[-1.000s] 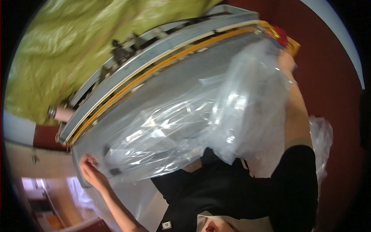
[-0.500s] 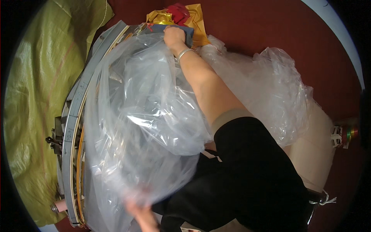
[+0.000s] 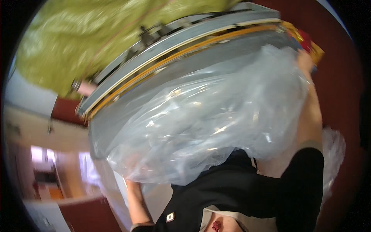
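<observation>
A large clear plastic sheet or bag [image 3: 216,112] spreads, crumpled and shiny, across the grey work surface [image 3: 112,131] and over the front of my body. My left hand [image 3: 135,164] is at the sheet's lower left; the film covers it, and its blurred fingers cannot be made out. At the far right end, my right hand [image 3: 304,62] is closed at the plastic's edge, with its arm stretched out. Just beyond that hand lies a red and yellow bundle [image 3: 305,40].
Behind the work surface runs a long grey machine frame [image 3: 185,36] with an orange strip [image 3: 185,52]. A yellow-green woven sheet [image 3: 96,34] covers the area beyond. A pink cylinder [image 3: 85,88] stands by the frame's left end. More clear plastic [image 3: 334,150] lies at right.
The view has turned, so the frame now runs across the top. My left hand has gone under the film, which is spread wider between my hands. My right hand stays at the far end.
</observation>
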Demonstrator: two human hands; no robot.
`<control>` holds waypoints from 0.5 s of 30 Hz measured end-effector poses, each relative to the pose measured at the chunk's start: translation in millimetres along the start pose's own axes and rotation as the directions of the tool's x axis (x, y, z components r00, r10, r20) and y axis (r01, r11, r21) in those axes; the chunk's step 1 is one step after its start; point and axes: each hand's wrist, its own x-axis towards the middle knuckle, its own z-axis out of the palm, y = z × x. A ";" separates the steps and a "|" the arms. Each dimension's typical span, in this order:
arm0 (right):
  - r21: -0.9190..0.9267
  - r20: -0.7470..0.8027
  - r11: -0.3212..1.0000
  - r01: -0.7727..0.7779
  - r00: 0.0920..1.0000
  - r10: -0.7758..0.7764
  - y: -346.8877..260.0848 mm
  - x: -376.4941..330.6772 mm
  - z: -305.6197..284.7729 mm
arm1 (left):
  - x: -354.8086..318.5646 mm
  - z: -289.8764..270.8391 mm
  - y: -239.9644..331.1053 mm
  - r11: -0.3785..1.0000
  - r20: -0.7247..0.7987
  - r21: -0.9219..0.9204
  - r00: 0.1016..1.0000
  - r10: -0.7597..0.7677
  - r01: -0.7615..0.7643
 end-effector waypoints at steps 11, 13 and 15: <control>0.003 0.018 0.998 0.068 0.998 -0.068 -2.7 13.2 12.1 | -54.9 31.1 -10.1 0.952 0.616 -0.197 0.785 -0.065 0.233; -0.003 0.019 0.996 0.086 0.996 -0.086 -3.4 10.4 12.1 | -69.2 70.7 33.8 0.984 0.778 -0.140 0.627 0.041 0.109; 0.005 0.016 0.998 0.065 0.998 -0.065 -6.1 9.5 9.5 | -74.7 68.8 -18.4 0.999 0.634 0.047 0.772 -0.040 0.013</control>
